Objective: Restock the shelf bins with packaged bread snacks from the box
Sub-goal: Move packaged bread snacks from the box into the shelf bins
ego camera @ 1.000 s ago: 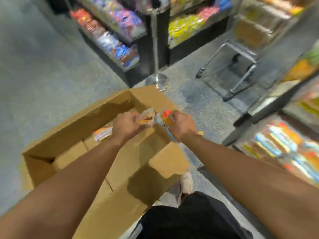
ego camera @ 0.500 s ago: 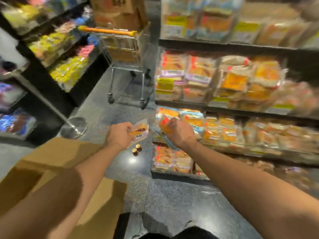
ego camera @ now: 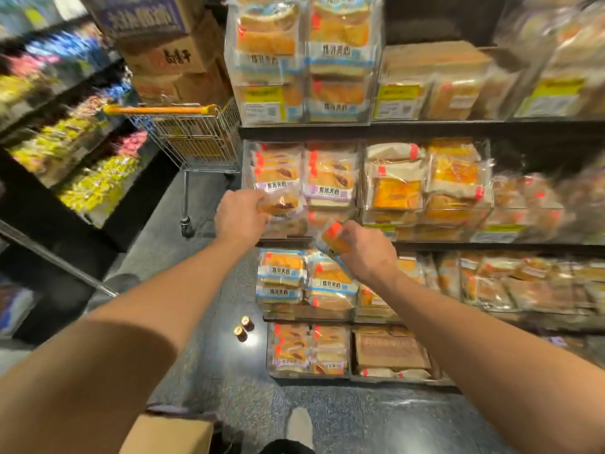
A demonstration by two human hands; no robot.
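While both arms reach toward the shelving, each hand carries one packaged bread snack. The left hand (ego camera: 240, 215) has its fingers curled round a clear packet with a dark filling (ego camera: 281, 204), holding it against the front of the left-end bin (ego camera: 278, 178) on the middle shelf, just over the purple-labelled packs stacked there. The right hand (ego camera: 368, 249) grips a second packet (ego camera: 331, 239), orange with a red corner and a blue-edged wrapper, tilted and held a little lower, in front of that shelf's front edge (ego camera: 491, 248) and above the blue-labelled packs (ego camera: 330, 280) on the shelf below. Near the bottom edge of the view, the corner of a cardboard box (ego camera: 170, 435) sits on the speckled floor beside a pale shoe (ego camera: 299, 427). Two small dark round things (ego camera: 244, 328) lie on the floor by the shelving's left end. Further left stands a wire shopping trolley (ego camera: 196, 139) with an orange handle, cartons piled behind it.
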